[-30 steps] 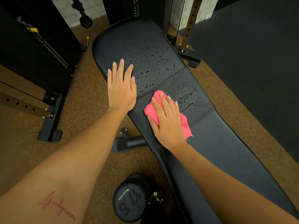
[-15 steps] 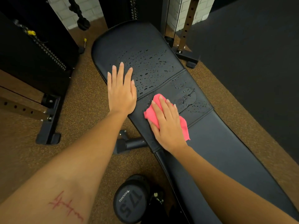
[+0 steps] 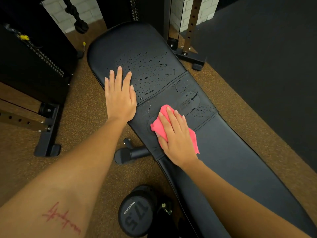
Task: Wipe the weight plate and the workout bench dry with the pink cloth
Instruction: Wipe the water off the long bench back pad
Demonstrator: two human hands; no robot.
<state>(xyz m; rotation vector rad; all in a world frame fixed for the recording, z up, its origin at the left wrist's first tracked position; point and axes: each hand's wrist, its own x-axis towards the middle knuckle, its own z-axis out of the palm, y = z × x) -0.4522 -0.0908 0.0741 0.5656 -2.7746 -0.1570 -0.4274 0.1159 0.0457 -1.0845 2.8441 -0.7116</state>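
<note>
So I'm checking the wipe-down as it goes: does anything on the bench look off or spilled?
Yes. Water droplets bead across the far half of the workout bench, beyond the pink cloth under the right hand. The left hand lies flat beside them.

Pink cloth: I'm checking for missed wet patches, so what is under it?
The pink cloth lies flat on the black bench under the right hand. Droplets show beyond it; any underneath are hidden.

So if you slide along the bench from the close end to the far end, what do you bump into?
Dry black bench → right hand pressing the pink cloth → stitched middle panel → left hand → water droplets on the far pad.
</note>
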